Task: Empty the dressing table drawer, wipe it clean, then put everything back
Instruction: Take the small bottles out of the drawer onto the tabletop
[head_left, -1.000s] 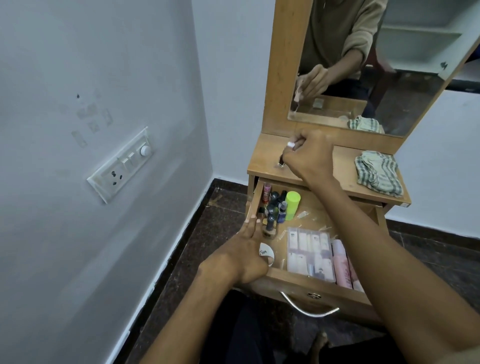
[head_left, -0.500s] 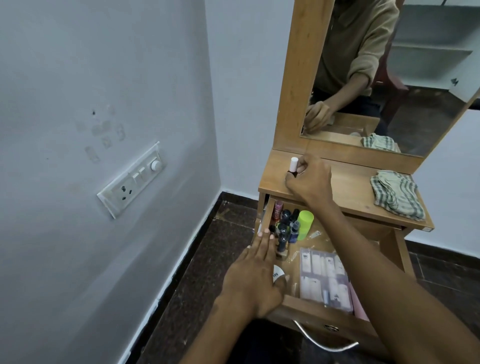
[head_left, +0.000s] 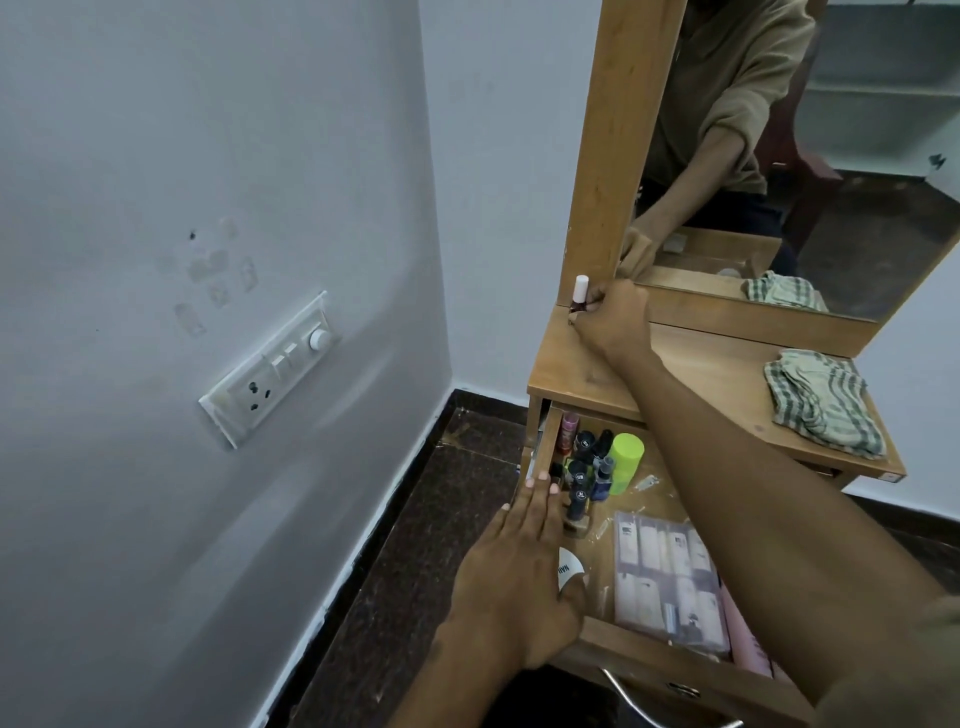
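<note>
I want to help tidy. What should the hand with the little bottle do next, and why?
Probably let go: the right hand has the nail polish bottle upright at the tabletop corner, and the drawer holds many more.

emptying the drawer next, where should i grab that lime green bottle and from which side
Grip the lime green bottle around its smooth round body near the top, coming from above and its right. It stands in the open drawer with dark nail polish bottles crowded against its left, so that side probably has no finger room, while the right is open.
</note>
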